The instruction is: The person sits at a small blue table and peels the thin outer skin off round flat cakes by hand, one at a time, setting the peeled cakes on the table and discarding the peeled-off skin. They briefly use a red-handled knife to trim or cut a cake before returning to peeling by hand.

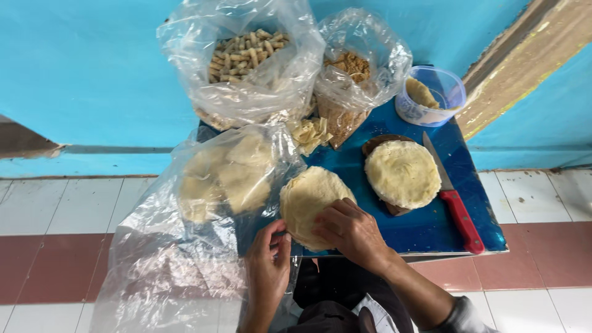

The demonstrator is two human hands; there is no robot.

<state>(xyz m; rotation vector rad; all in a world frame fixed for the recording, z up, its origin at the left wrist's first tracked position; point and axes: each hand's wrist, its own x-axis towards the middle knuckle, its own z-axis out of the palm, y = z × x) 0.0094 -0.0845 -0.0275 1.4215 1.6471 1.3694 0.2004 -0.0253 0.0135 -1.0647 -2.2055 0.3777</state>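
On the blue board, set over a tiled floor, a large clear bag of pale round wrappers is spread at the left; beside it a stack of thin round wrappers is held at its near edge by both hands; the right hand is laid palm-down, fingers curled onto the stack's near right rim; the left hand is raised from below, fingertips pinched on the lower left edge; a second wrapper pile lies well apart, a red-handled knife just beside it.
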